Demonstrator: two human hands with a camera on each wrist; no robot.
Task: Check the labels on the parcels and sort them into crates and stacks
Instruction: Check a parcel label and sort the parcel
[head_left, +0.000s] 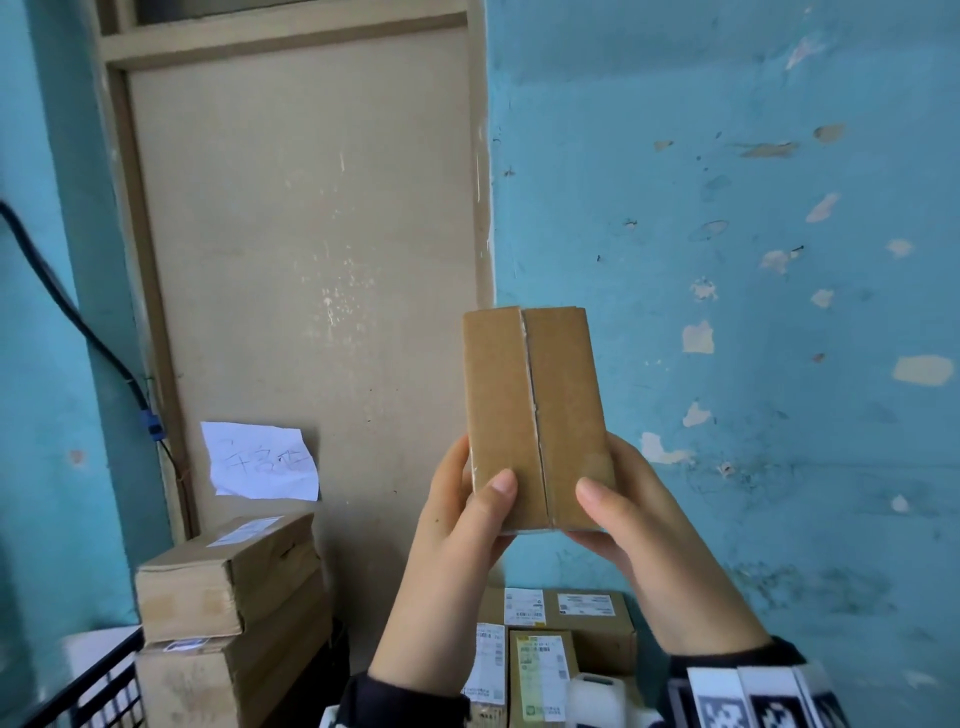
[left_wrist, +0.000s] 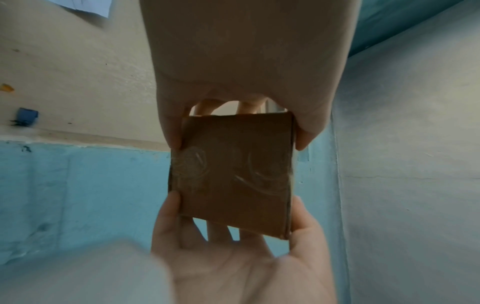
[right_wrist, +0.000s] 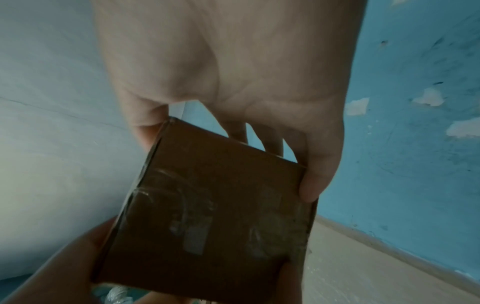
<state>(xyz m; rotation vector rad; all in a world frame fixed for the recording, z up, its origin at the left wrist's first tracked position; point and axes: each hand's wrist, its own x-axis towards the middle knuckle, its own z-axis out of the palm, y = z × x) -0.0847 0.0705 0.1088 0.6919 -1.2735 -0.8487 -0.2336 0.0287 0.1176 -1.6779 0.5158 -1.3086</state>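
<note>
— So, where is the small brown box (head_left: 537, 415)?
— Up in the air, standing tall, in front of the blue wall (head_left: 753, 260). Its seam faces us, and no label shows on that side.
— Who holds it?
— Both hands. The left hand (head_left: 462, 525) has its grip on the left bottom corner, thumb in front. The right hand (head_left: 639, 519) grips the right bottom corner the same way.
— And below?
— More labelled parcels (head_left: 540, 644) lie there. Two bigger boxes (head_left: 228, 587) are stacked to the left, by a paper note (head_left: 260, 462).

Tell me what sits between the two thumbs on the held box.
On the cardboard box, only bare cardboard and the flap seam lie between the left thumb and right thumb; no label, head view.
</note>
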